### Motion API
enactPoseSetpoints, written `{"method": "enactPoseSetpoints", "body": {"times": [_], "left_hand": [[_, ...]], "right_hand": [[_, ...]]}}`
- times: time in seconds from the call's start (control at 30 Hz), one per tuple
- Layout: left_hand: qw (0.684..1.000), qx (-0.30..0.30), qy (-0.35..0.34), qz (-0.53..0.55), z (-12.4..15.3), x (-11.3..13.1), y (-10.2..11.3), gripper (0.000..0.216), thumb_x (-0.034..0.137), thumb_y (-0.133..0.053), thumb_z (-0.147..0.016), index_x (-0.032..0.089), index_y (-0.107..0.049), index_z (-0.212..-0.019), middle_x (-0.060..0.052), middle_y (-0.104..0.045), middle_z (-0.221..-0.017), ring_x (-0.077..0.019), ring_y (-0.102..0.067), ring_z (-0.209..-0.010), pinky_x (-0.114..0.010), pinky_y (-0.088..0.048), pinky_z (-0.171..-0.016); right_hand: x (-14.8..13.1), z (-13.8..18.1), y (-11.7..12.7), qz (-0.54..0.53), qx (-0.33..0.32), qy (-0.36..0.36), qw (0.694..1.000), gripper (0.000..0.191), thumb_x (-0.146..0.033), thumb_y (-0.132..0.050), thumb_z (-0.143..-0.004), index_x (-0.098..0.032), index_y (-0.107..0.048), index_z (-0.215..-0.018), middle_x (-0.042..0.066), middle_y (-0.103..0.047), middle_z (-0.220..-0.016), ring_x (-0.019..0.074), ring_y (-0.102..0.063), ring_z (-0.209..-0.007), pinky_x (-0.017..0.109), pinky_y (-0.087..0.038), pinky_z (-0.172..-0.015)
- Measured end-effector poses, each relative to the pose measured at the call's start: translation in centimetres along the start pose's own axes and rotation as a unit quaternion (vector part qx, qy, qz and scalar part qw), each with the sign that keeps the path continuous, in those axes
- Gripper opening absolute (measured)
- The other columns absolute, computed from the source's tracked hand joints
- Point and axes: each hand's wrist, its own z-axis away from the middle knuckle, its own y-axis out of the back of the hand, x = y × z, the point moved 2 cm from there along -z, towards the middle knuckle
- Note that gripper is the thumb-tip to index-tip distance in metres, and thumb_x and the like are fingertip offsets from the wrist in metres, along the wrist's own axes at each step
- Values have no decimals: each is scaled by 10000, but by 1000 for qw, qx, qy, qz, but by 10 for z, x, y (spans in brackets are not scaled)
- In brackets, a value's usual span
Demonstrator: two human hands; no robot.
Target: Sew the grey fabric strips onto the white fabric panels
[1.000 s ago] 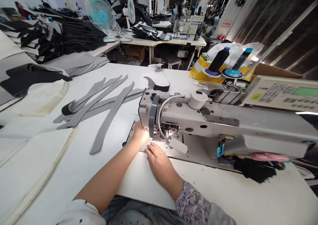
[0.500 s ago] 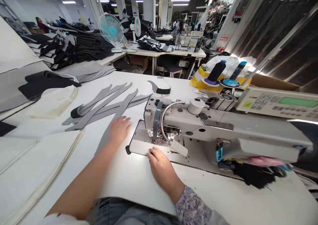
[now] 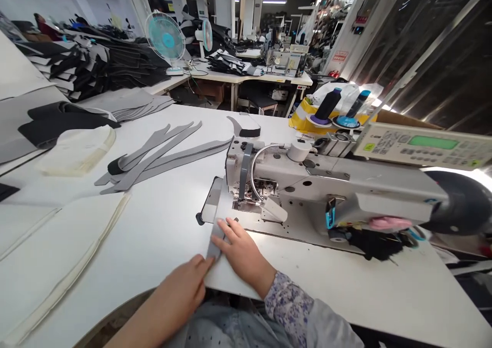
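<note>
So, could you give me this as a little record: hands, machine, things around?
Left hand: touching near end of grey strip; grip unclear
Right hand: resting on the same strip
Machine: sewing machine, beyond the hands
Controls: control panel with green screen
Left of machine: loose grey strips
Behind machine: two dark thread cones

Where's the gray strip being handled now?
In the head view, the gray strip lies just below centre, by the sewing machine, under the right hand, its near end at the left hand.
</note>
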Motion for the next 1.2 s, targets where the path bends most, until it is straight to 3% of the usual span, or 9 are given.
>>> {"method": "enactPoseSetpoints", "body": {"times": [0.1, 0.17, 0.27, 0.37, 0.53, 0.83, 1.2], "left_hand": [[995, -32, -72, 67, 1, 12, 1, 272, 285, -374, -987, 200, -631, -1008, -65, -563, -932, -198, -583, -814, -264, -467, -710], [996, 30, -68, 57, -18, 8, 9, 381, 328, -310, -1025, 178, -616, -855, -61, -563, -861, -208, -572, -799, -294, -475, -727], [975, 211, -67, -18, -63, -1, 17, 314, 253, -313, -1016, 170, -611, -1072, -99, -561, -1088, -245, -552, -1015, -372, -481, -896], [945, 303, -86, -86, -100, -1, 11, 299, 221, -460, -981, 181, -539, -1267, -114, -477, -1282, -277, -487, -1162, -424, -445, -1008], [942, 302, -82, -120, -121, 5, 4, 354, 136, -520, -939, 216, -549, -1282, -89, -477, -1290, -270, -489, -1143, -425, -438, -1018], [946, 282, -89, -132, -119, 4, 9, 374, 113, -490, -944, 243, -544, -1290, -63, -469, -1305, -257, -469, -1145, -412, -418, -1020], [944, 287, -83, -144, -143, -4, 15, 342, 109, -539, -940, 264, -584, -1242, -54, -518, -1235, -250, -494, -1106, -393, -423, -978]], "right_hand": [[-2, 6, 1, -22, -25, 4, 999, 316, -171, -594, -929, -219, -646, -1237, 92, -536, -1386, 266, -411, -1357, 434, -406, -1113], [-7, 17, 4, -34, -29, -1, 999, 322, -162, -593, -925, -211, -641, -1240, 80, -554, -1370, 263, -432, -1340, 422, -413, -1110], [-22, 38, 9, -48, -27, -9, 998, 338, -162, -586, -925, -225, -627, -1254, 62, -548, -1384, 280, -456, -1322, 442, -426, -1098], [-34, 51, 15, -52, -46, -19, 997, 367, -145, -576, -923, -236, -606, -1277, 57, -544, -1392, 279, -455, -1328, 445, -425, -1097], [-35, 51, 17, -55, -73, -24, 996, 365, -164, -564, -933, -244, -599, -1287, 55, -533, -1407, 272, -447, -1336, 440, -420, -1099], [-35, 53, 11, -58, -21, 2, 998, 340, -180, -578, -917, -215, -616, -1253, 80, -572, -1353, 295, -497, -1281, 438, -444, -1073], [-23, 37, 5, -60, -62, -16, 996, 410, -158, -559, -909, -193, -576, -1317, 96, -495, -1433, 311, -408, -1356, 459, -381, -1125]]}}
